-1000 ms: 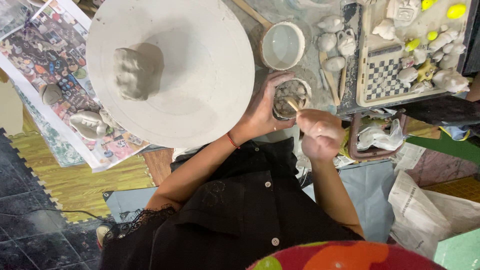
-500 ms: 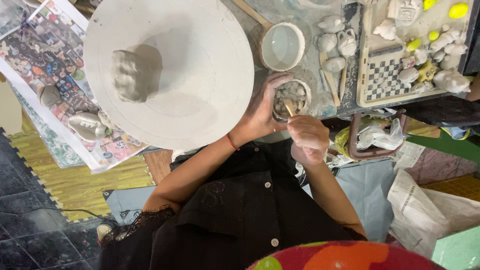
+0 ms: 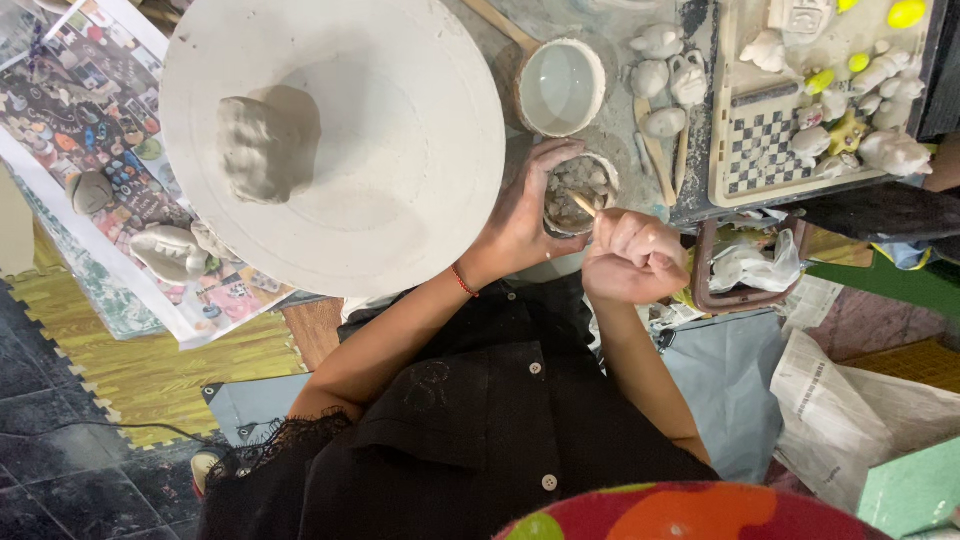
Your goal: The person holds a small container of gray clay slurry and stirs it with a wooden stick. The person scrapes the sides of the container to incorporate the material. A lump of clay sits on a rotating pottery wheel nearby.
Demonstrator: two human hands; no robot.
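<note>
My left hand [image 3: 525,215] wraps around a small clay-smeared cup [image 3: 580,190] at the table's near edge, holding it steady. My right hand [image 3: 632,255] is closed around a thin wooden stick [image 3: 584,204] whose tip dips into the grey lumps inside the cup. A large round white turntable [image 3: 400,150] lies left of the cup, with a rough lump of grey clay [image 3: 265,145] on it.
A white empty bowl [image 3: 562,85] stands behind the cup. Small clay figures [image 3: 665,75] lie beside it, and a checkered board tray [image 3: 770,150] holds more figures. Clay pieces [image 3: 170,250] rest on a colourful printed sheet [image 3: 70,140] at left. Newspaper [image 3: 840,390] lies on the floor.
My right hand has moved left and down a little with the stick, working in the cup. My left hand keeps its hold on the cup.
</note>
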